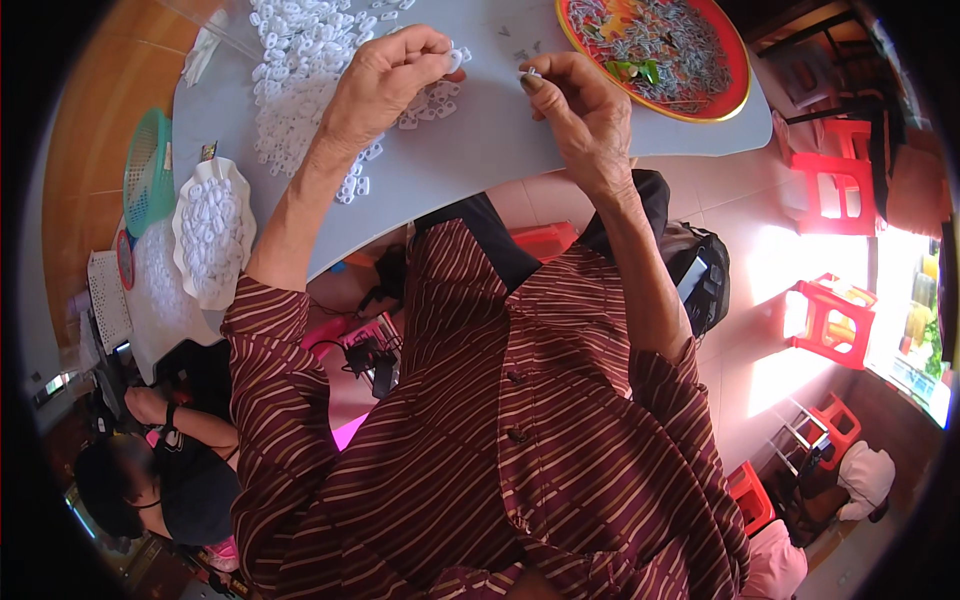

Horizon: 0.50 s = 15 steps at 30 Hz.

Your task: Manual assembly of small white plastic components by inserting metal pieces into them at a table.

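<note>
My left hand [385, 85] is closed in a pinch above the grey table, with a small white plastic piece [456, 61] between thumb and fingers. Opposite it, my right hand [588, 112] pinches something tiny and pale at its fingertips, too small to make out. The two hands are apart. A big heap of small white plastic pieces [290, 100], each with a hole, spreads behind and beside my left hand. Beyond my right hand lies a round red tray [741, 70] with a yellow rim, holding many small grey metal pieces [670, 50] and a green bit.
A white scalloped dish [246, 190] of similar white pieces sits at the table's left edge, beside a green basket [148, 170]. Another person [195, 480] is at the lower left. Red stools [835, 320] stand on the floor to the right. A black bag [708, 280] rests nearby.
</note>
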Motion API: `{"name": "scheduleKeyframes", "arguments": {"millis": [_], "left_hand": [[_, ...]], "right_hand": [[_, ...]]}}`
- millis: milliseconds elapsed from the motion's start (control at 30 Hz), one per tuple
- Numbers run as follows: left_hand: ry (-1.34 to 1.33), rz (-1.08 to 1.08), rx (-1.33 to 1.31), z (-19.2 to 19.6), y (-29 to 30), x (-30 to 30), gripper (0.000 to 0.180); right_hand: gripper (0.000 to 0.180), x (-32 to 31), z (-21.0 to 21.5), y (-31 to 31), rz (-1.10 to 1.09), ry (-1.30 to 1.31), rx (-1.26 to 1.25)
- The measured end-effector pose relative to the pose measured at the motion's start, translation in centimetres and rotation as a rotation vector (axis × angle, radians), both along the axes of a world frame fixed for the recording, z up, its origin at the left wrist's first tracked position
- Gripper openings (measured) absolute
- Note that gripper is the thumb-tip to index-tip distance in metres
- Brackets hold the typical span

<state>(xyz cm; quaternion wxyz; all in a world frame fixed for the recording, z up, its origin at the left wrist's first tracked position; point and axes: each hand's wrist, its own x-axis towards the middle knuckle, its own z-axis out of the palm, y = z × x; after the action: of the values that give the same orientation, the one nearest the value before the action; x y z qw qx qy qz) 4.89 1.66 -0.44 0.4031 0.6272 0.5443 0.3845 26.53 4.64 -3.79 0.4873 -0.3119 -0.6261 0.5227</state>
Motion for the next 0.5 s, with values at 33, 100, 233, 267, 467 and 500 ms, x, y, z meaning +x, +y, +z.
{"name": "scheduleKeyframes", "arguments": {"millis": [33, 100, 233, 267, 467, 500], "left_hand": [[-0.162, 0.022, -0.03, 0.0, -0.1, 0.6, 0.012], [-0.325, 0.035, -0.065, -0.3, 0.2, 1.6, 0.015], [-0.487, 0.034, -0.173, -0.5, 0.6, 2.7, 0.02], [-0.499, 0.024, -0.184, -0.4, 0.7, 2.8, 0.021], [-0.394, -0.003, -0.255, 1.1, 0.6, 3.9, 0.029], [-0.393, -0.002, -0.255, 0.9, 0.7, 3.7, 0.029]], "right_hand": [[0.013, -0.1, -0.1, 0.0, 0.028, 0.032, -0.016], [0.013, 0.0, 0.0, -0.1, 0.065, 0.033, -0.042], [0.019, -0.1, 0.4, -0.3, 0.108, 0.097, -0.048], [0.019, -0.1, 0.3, -0.3, 0.101, 0.097, -0.05], [0.029, 0.1, -0.2, 0.1, 0.108, 0.133, -0.032], [0.028, 0.0, -0.2, 0.0, 0.105, 0.134, -0.027]]}}
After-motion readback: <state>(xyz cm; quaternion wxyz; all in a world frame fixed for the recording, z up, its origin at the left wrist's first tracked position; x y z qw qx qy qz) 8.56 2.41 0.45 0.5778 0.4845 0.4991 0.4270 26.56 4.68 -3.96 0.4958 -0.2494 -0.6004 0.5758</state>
